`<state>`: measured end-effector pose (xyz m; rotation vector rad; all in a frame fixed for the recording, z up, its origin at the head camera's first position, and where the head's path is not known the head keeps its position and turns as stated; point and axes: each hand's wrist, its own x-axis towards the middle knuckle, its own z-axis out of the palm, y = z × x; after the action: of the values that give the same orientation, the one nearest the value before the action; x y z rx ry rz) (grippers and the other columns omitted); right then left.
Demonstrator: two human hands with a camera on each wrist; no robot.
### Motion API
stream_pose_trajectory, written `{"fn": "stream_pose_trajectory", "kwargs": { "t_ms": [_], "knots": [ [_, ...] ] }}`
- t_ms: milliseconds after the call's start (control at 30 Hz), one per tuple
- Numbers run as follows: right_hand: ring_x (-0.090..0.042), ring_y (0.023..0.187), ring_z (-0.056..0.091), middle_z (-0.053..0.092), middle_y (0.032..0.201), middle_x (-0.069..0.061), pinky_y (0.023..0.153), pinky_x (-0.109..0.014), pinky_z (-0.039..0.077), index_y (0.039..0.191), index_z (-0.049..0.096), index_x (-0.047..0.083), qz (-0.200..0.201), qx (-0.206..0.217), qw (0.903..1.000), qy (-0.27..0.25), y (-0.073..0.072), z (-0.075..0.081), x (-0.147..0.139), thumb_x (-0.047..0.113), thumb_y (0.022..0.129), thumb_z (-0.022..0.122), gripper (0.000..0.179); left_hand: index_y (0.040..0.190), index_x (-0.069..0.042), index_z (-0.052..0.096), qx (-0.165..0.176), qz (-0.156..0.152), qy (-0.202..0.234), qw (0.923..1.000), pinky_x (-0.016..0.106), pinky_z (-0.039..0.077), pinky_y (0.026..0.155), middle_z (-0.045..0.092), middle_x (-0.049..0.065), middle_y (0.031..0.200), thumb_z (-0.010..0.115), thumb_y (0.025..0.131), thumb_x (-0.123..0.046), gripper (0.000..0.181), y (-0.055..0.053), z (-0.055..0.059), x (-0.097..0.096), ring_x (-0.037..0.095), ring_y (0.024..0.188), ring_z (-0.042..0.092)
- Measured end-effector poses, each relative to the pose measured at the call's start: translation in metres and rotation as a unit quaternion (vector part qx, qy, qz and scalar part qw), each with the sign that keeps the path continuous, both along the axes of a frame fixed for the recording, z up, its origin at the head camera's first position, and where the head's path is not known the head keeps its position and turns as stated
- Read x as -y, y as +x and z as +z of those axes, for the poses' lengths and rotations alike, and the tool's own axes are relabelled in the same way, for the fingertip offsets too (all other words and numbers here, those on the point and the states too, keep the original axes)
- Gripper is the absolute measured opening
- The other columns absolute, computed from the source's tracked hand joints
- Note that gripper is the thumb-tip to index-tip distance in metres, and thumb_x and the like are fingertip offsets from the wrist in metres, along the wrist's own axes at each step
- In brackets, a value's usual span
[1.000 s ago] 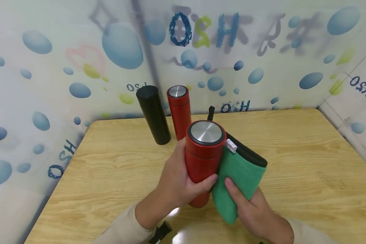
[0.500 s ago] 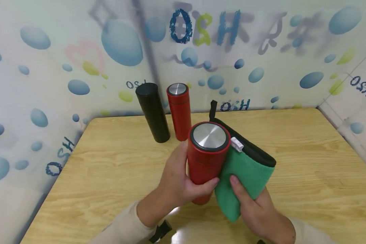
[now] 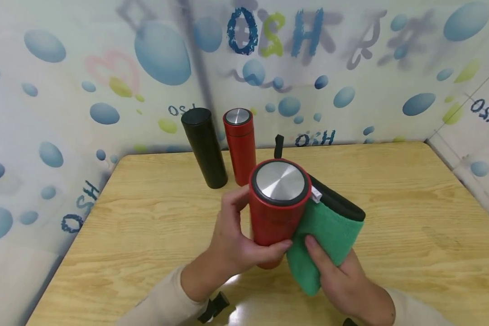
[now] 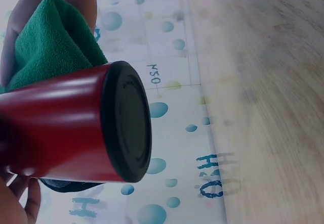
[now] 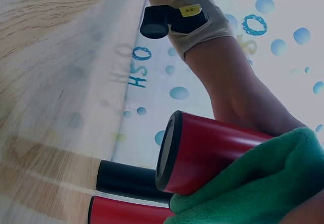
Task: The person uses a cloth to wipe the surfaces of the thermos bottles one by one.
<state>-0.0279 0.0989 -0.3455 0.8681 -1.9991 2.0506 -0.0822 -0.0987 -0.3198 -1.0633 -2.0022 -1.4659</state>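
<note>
My left hand (image 3: 232, 240) grips a red thermos bottle (image 3: 275, 222) from its left side, thumb across the front. The bottle is held above the table, its brushed-metal lid facing up towards me; its black-rimmed base (image 4: 132, 123) shows in the left wrist view. In my right hand (image 3: 346, 280) is a folded green cloth (image 3: 330, 231) with a black edge, a white tag and a black loop, thumb pressed on its front. The cloth lies against the bottle's right side, also in the right wrist view, where most of the right hand is out of sight.
A black bottle (image 3: 205, 149) and a second red bottle (image 3: 240, 147) stand upright at the back of the wooden table (image 3: 391, 208). Behind the table rises a patterned wall (image 3: 371, 54), with side walls left and right.
The bottle shifted slightly right, then slightly back left, with the cloth following. The left hand's upper fingers are now more bent, with a gap beside the bottle. The cloth's loop shifted too.
</note>
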Motion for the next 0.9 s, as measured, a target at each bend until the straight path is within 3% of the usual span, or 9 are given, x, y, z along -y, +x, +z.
{"fn": "stream_pose_trajectory", "kwargs": {
  "t_ms": [233, 367, 567, 733, 900],
  "knots": [
    [-0.007, 0.107, 0.062, 0.059, 0.122, 0.001, 0.092, -0.020, 0.053, 0.139, 0.043, 0.004, -0.027, -0.001, 0.9991, -0.033, 0.0001, -0.0018, -0.0004, -0.017, 0.099, 0.028, 0.047, 0.142, -0.001, 0.038, -0.004, 0.026, -0.032, 0.9991, 0.038, 0.057, 0.093, 0.059, 0.013, 0.134, 0.073, 0.088, -0.042, 0.077, 0.0002, -0.0013, -0.0012, 0.023, 0.117, 0.060],
    [-0.008, 0.111, 0.062, 0.058, 0.124, -0.001, 0.095, -0.020, 0.052, 0.140, 0.042, 0.003, -0.041, -0.013, 0.9982, -0.041, -0.0016, -0.0020, -0.0030, -0.018, 0.098, 0.028, 0.048, 0.144, -0.002, 0.042, -0.009, 0.023, -0.036, 0.9991, 0.035, 0.058, 0.093, 0.060, 0.011, 0.134, 0.074, 0.087, -0.039, 0.075, -0.0015, 0.0013, -0.0036, 0.021, 0.118, 0.061],
    [-0.008, 0.115, 0.060, 0.056, 0.128, -0.003, 0.098, -0.020, 0.051, 0.142, 0.039, 0.002, -0.042, -0.005, 0.9984, -0.037, -0.0015, 0.0022, -0.0049, -0.015, 0.100, 0.025, 0.047, 0.148, -0.008, 0.040, 0.016, 0.021, -0.064, 0.9976, 0.032, 0.057, 0.094, 0.058, 0.008, 0.138, 0.081, 0.081, -0.025, 0.081, -0.0006, 0.0021, -0.0049, 0.019, 0.122, 0.058],
    [-0.008, 0.108, 0.062, 0.059, 0.122, -0.001, 0.093, -0.021, 0.054, 0.140, 0.041, 0.002, -0.021, 0.011, 0.9982, -0.055, -0.0016, 0.0013, -0.0029, -0.015, 0.101, 0.026, 0.046, 0.150, -0.009, 0.035, 0.017, 0.046, -0.098, 0.9940, 0.034, 0.054, 0.100, 0.056, 0.007, 0.139, 0.075, 0.080, -0.023, 0.082, -0.0007, 0.0023, -0.0066, 0.018, 0.124, 0.057],
    [-0.005, 0.103, 0.061, 0.060, 0.118, 0.002, 0.090, -0.019, 0.052, 0.138, 0.044, 0.004, -0.004, 0.015, 0.9991, -0.039, 0.0007, -0.0031, -0.0007, -0.016, 0.100, 0.028, 0.045, 0.150, -0.012, 0.030, 0.060, 0.058, -0.112, 0.9903, 0.036, 0.054, 0.100, 0.055, 0.004, 0.138, 0.074, 0.079, -0.024, 0.084, 0.0018, 0.0012, -0.0082, 0.016, 0.124, 0.055]
  ]
}}
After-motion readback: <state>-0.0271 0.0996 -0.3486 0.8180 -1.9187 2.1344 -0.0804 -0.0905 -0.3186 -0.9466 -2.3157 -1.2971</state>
